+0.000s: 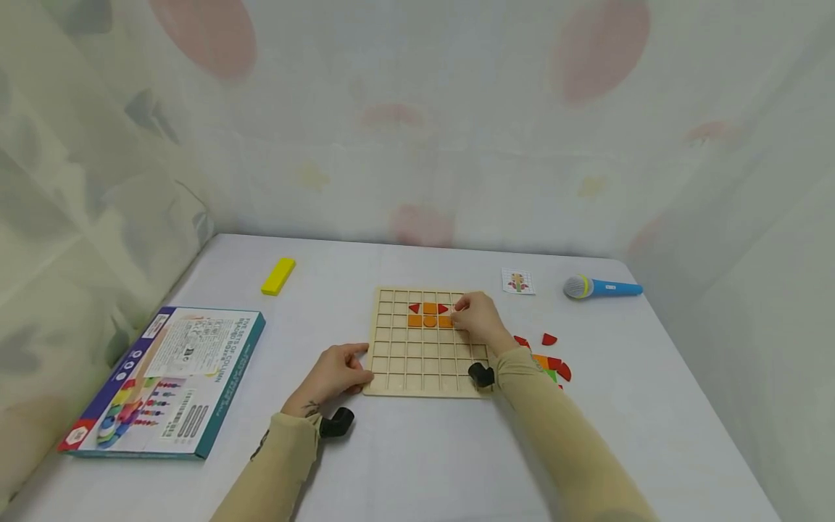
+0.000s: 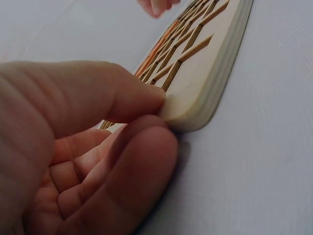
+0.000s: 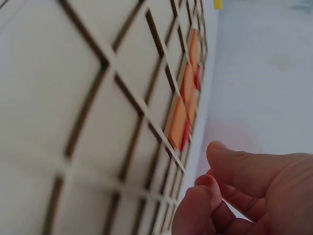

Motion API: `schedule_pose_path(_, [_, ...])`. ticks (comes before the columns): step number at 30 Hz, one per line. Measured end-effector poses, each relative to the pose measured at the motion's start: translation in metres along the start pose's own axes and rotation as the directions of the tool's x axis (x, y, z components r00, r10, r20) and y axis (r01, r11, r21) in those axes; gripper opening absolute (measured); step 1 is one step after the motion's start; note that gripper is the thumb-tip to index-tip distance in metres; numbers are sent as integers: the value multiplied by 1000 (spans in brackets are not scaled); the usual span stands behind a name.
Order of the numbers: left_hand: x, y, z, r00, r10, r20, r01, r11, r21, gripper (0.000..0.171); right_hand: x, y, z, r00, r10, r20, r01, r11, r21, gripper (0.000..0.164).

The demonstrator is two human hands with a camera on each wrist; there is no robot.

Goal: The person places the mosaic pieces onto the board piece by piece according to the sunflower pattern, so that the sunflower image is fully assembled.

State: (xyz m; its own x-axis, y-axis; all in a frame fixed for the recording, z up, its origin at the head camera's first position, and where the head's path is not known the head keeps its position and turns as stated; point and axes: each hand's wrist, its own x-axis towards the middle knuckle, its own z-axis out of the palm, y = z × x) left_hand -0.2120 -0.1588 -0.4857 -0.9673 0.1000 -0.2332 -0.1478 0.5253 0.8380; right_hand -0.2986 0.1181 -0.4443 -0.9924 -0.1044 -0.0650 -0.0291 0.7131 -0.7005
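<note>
A pale wooden grid board [image 1: 399, 370] lies flat, with orange squares [image 1: 429, 308], an orange round piece [image 1: 429, 321] and red triangles [image 1: 414, 309] in its upper cells. My left hand [image 1: 334, 373] grips the board's left side; in the left wrist view, thumb and a finger [image 2: 146, 166] meet at a rounded corner. Over the upper right cells, my right hand [image 1: 479, 317] has its fingers bent and pinched together beside the orange and red pieces. A sliver of red shows at its fingertips in the head view, mostly hidden. The right wrist view shows the curled fingers [image 3: 234, 171].
Loose red, orange and green pieces [image 1: 554, 361] lie right of the board, partly behind the right sleeve. A small pattern card [image 1: 518, 282] and a blue toy microphone [image 1: 607, 288] are at the back right. Left are a yellow block [image 1: 278, 276] and a flat box [image 1: 218, 370].
</note>
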Motion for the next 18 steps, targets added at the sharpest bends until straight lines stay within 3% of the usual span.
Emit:
schedule_pose_path(7, [0, 2, 0, 1000, 3, -2, -3, 1000, 21, 66, -23, 29, -48, 1000, 31, 1, -30, 995, -97, 23])
schedule_pose_path(12, [0, 2, 0, 1000, 7, 1, -7, 1000, 17, 66, -45, 61, -75, 991, 104, 89, -84, 975, -204, 29])
schedule_pose_path(18, [-1, 3, 0, 1000, 7, 1, -7, 1000, 18, 65, -65, 93, -88, 967, 161, 197, -87, 937, -339, 31])
